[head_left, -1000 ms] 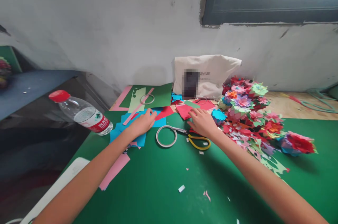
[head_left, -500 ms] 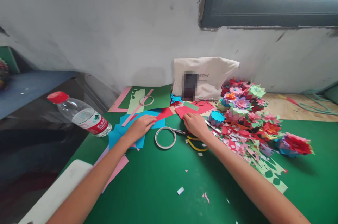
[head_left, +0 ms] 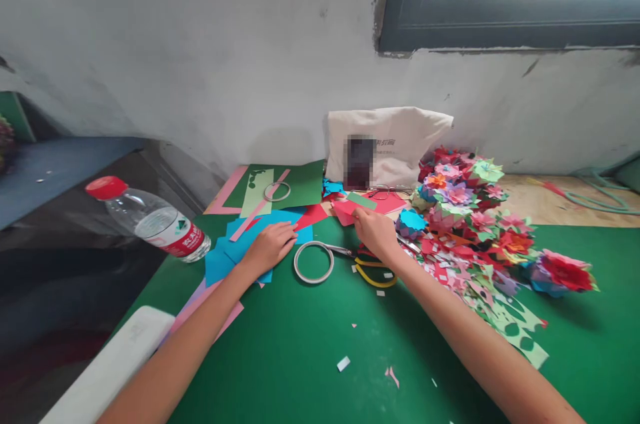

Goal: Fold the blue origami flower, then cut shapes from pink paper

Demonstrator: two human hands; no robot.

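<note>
My left hand (head_left: 270,247) lies on a stack of blue paper sheets (head_left: 235,247) on the green table (head_left: 310,337), fingers curled loosely on the top sheet. My right hand (head_left: 376,233) is pinched on the edge of a red paper sheet (head_left: 345,209) just beyond a pair of yellow-handled scissors (head_left: 367,267). A roll of white tape (head_left: 313,262) lies between the two hands, touching the scissors' blades.
A water bottle (head_left: 150,221) lies at the left table edge. A heap of paper flowers (head_left: 470,217) and cut scraps fills the right. A cloth bag (head_left: 390,141) leans on the wall. Green and pink sheets (head_left: 273,185) lie behind. A white object (head_left: 107,364) sits near-left.
My right hand has shifted slightly toward the red sheet and now pinches its edge. My left hand has slid a little nearer on the blue sheets.
</note>
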